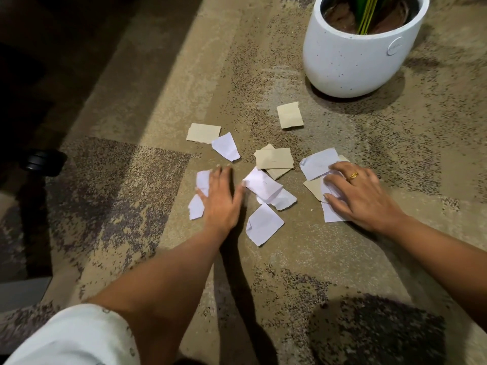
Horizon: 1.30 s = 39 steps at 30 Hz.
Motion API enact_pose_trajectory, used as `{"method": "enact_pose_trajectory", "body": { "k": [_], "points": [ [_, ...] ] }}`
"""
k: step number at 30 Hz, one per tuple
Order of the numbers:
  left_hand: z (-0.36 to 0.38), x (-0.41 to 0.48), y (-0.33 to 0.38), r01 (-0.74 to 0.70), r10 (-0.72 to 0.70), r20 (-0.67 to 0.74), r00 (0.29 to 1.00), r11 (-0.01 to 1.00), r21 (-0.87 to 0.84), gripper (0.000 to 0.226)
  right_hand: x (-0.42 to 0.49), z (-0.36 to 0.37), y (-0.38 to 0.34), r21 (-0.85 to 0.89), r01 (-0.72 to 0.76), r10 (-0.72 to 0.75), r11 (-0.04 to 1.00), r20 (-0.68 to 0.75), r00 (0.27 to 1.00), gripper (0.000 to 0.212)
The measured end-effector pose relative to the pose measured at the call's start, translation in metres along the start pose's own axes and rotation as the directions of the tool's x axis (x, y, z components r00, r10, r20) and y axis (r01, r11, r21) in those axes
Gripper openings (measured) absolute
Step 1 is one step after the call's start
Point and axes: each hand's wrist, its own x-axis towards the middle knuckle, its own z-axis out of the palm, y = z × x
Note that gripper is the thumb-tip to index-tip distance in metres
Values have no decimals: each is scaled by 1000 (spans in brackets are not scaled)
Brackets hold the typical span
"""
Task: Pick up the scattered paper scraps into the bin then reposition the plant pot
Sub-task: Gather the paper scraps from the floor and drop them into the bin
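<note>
Light, limp paper scraps (264,224) lie strewn on the carpet (290,272).
The left hand (220,198) presses straight fingers flat on white pieces; the right hand (362,200) curls fingers round a bunch, probably best pinched by edges; the heavy-looking plant pot (353,59) stands beyond.

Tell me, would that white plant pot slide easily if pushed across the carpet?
Probably not. The plant pot looks thick-walled and holds soil, so likely heavy. The carpet is textured, so it would probably drag. Its broad base suggests little tipping risk.
</note>
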Motion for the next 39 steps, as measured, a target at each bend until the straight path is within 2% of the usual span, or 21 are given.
{"method": "enact_pose_trajectory", "body": {
  "k": [4, 6, 8, 10, 12, 14, 17, 19, 24, 27, 30, 34, 39],
  "points": [
    [14, -5, 38, -197, 223, 101, 970, 957, -215, 59, 0, -2, 4, 30, -49, 50, 998, -35, 998, 50],
    [19, -7, 51, -270, 315, 141, 939, 925, -265, 57, 0, -2, 6, 38, -71, 73, 997, -57, 996, 50],
    [19, -7, 58, -342, 382, 134, 915, 906, -249, 53, 1, -3, 9, 58, -100, 105, 993, -86, 991, 50],
    [17, -3, 58, -396, 411, 67, 909, 903, -167, 55, 1, -4, 12, 70, -131, 138, 989, -118, 983, 49],
    [12, 8, 54, -361, 360, -26, 933, 932, -43, 56, 1, -4, 16, 76, -160, 169, 984, -141, 975, 50],
    [6, 27, 44, -221, 228, -76, 971, 971, 90, 53, 1, -3, 20, 79, -185, 194, 980, -136, 972, 53],
    [-9, 62, 27, 36, -29, -37, 999, 977, 212, 65, 0, -1, 23, 86, -226, 233, 970, -93, 968, 60],
    [-19, 84, 19, 121, -130, 17, 991, 959, 257, 71, -1, 1, 25, 83, -240, 247, 967, -73, 966, 63],
    [-38, 122, 11, 114, -207, 222, 953, 922, 371, 71, -2, 5, 24, 88, -241, 246, 966, -45, 968, 64],
    [-38, 127, 16, 103, -228, 272, 935, 907, 407, 67, -2, 6, 25, 97, -239, 244, 966, -42, 969, 61],
    [-30, 115, 23, 46, -164, 256, 953, 910, 413, 69, 0, 6, 24, 105, -233, 239, 967, -41, 970, 60],
    [-3, 78, 36, -135, 30, 272, 962, 918, 373, 70, 3, 5, 23, 109, -222, 228, 969, -41, 973, 57],
    [43, 35, 74, -337, 240, 347, 907, 907, 253, 63, 1, 4, 24, 134, -225, 227, 965, -3, 974, 65]
  ]
}}
